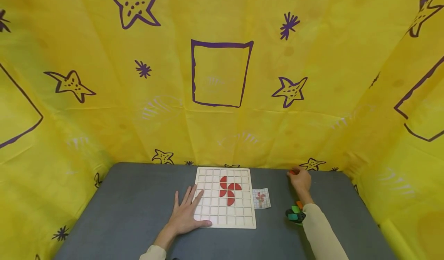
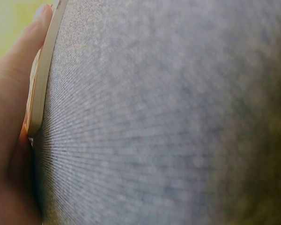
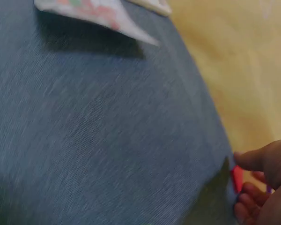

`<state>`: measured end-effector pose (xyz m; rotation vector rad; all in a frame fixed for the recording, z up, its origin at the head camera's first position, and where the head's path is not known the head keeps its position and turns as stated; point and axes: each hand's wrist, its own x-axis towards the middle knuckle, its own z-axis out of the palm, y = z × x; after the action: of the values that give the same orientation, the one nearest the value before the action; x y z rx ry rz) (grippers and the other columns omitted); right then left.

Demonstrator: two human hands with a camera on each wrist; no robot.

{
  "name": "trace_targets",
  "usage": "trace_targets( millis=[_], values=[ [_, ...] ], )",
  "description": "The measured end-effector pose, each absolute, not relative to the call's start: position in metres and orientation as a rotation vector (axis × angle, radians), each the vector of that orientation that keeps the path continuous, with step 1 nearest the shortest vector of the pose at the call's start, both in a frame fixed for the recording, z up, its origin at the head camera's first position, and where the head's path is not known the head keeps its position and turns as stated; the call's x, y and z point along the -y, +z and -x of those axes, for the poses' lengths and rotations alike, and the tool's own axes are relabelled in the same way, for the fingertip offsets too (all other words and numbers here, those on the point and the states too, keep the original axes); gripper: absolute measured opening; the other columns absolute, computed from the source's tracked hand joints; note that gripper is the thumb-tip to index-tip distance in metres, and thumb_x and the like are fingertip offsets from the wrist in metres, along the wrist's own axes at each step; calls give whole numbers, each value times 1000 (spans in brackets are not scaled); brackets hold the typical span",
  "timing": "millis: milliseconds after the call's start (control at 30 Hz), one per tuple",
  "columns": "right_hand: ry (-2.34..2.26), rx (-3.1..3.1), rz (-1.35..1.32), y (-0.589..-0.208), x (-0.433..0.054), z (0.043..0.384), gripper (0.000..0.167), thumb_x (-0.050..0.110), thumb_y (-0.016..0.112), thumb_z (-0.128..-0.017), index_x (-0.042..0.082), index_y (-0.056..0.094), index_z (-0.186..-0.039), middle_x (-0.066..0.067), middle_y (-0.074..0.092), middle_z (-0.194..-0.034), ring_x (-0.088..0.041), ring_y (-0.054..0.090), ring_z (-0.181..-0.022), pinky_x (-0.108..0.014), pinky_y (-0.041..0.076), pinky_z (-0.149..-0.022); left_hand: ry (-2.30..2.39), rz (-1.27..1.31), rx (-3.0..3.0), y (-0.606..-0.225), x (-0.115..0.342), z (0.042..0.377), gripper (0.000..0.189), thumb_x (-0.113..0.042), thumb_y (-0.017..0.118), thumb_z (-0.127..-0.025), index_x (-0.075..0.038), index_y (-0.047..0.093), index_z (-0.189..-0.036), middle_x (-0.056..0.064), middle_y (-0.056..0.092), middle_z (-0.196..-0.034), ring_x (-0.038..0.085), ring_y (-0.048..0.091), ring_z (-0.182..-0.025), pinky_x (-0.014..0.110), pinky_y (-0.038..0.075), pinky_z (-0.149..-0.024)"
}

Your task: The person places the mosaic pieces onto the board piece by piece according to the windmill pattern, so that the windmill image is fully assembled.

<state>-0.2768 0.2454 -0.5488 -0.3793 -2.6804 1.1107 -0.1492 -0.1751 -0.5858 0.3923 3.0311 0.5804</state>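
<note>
A pale square grid board (image 1: pixel 208 211) lies on the dark table, with several red quarter-circle pieces (image 1: pixel 230 201) set in a pinwheel shape in its cells. My left hand (image 1: pixel 185 215) rests with fingers spread over the board's left edge, its thumb along the near left corner. In the left wrist view the board's side edge (image 2: pixel 41 89) shows against the hand. Far to the right, near the table's back edge, my right hand (image 1: pixel 301 179) pinches a small red piece (image 3: pixel 237 178) between thumb and fingers.
A small printed card (image 1: pixel 261 198) with a red pinwheel picture sits right of the board. Beside my right forearm lie a dark perforated item (image 1: pixel 289 212) and orange (image 1: pixel 300 205), green (image 1: pixel 295 208) and teal (image 1: pixel 293 216) pieces. Yellow patterned cloth (image 1: pixel 222 136) stands behind the table.
</note>
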Motion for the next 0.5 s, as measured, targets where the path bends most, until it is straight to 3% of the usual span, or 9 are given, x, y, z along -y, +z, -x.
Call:
trace_targets(
  millis=[167,500],
  values=[
    [1021,2681,290,-559,-254,273,43,8,70,-89,-15,57,-124,-35,60,-114,-48,59,-101,-57,47,-83,568,-395,-3023,-585,174,149,115,-86,58,-67,-18,30,-155,11,11,-164,34,9,-150,68,-6,-110],
    [963,2765,273,-556,-263,277,36,12,74,-85,-13,67,-111,-30,67,-104,-45,62,-91,-54,49,-78,574,-396,-3041,-585,175,149,115,-85,60,-66,-16,31,-155,13,12,-164,35,11,-149,68,-6,-110]
  ],
)
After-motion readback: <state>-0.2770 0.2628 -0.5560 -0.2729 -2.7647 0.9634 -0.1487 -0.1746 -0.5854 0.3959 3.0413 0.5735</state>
